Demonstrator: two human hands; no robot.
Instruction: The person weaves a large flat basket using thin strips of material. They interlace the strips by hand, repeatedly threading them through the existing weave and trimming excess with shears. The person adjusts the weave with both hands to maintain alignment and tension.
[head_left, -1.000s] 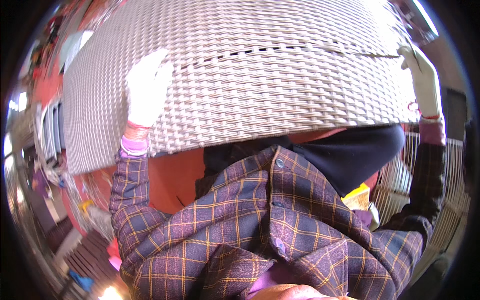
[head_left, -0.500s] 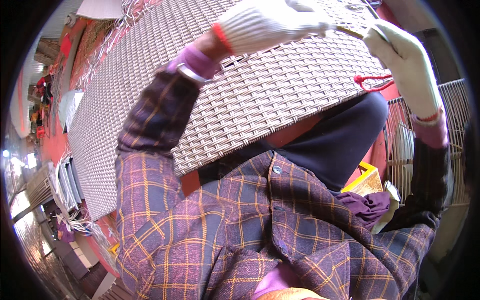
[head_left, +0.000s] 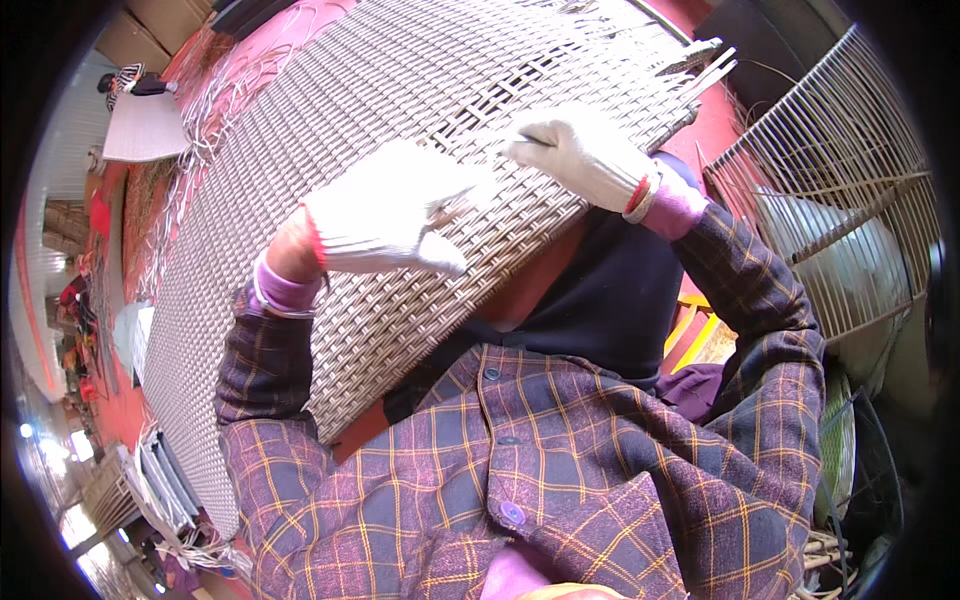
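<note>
Across my lap lies a large woven wicker panel (head_left: 400,330), grey-beige, its strands crossing in a tight weave. My left hand (head_left: 390,210), in a white knitted glove with a red cuff, is over the panel, palm down, thumb apart from the other fingers; it looks open. To its right, my right hand (head_left: 580,155) wears a matching glove and is over the panel near its right edge. Its fingers are curled together in a pinch, and what they hold is hidden. A row of dark gaps (head_left: 505,92) in the weave runs beyond both hands. Loose strand ends (head_left: 705,75) stick out at the far right corner.
An open frame of thin rods (head_left: 830,180) stands at the right. Something yellow (head_left: 690,330) is beside my right knee. Loose pale strands (head_left: 215,110) lie on the red floor along the far left. Another person (head_left: 135,82) is in the far left background.
My hands have come nearer to me and lower over the panel, the right one moving left. The thin rod and red cord loop seen at my right hand before no longer show. My view has shifted.
</note>
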